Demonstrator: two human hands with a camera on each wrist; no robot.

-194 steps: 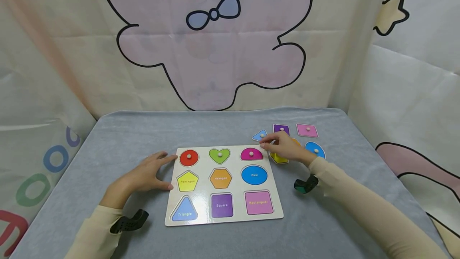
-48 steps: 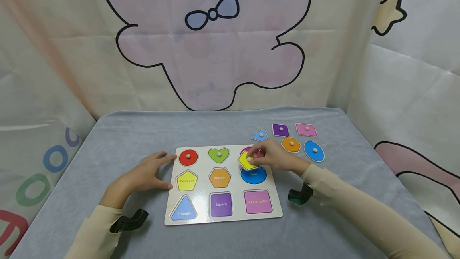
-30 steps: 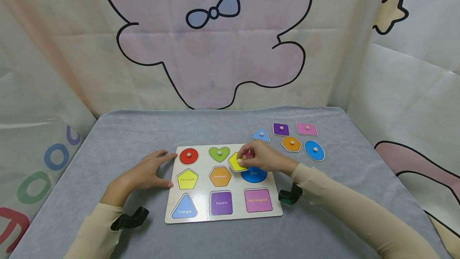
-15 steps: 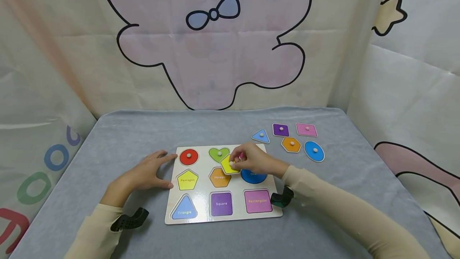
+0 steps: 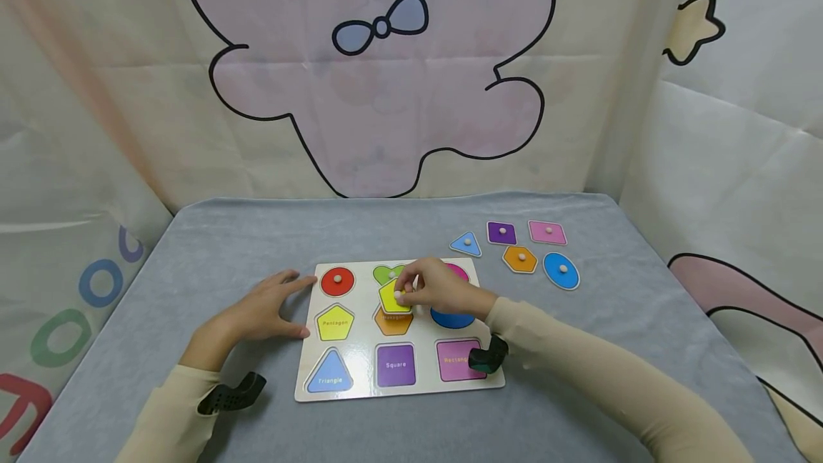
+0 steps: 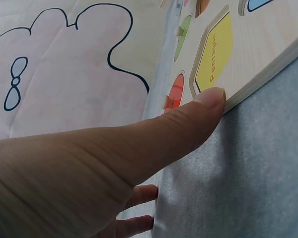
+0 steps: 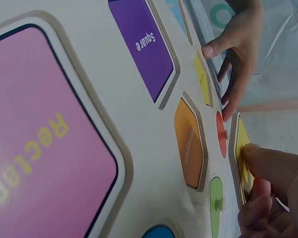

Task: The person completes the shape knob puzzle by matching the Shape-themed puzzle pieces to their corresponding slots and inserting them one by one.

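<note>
My right hand pinches the knob of a yellow pentagon puzzle piece, tilted over the middle of the white puzzle board. In the head view the piece overlaps the lower part of the green heart and the top of the printed hexagon recess. The yellow pentagon recess at the board's left shows its printed label. My left hand has its fingers spread along the board's left edge, and its thumb touches the corner edge beside that recess.
The red circle and magenta half-circle sit in the board's top row. Behind and right of it lie a blue triangle, purple square, pink rectangle, orange hexagon and blue oval on the grey cloth.
My right hand has picked up the yellow pentagon from among the loose pieces and carried it left over the board, past the half-circle. My left hand has stayed in place.
</note>
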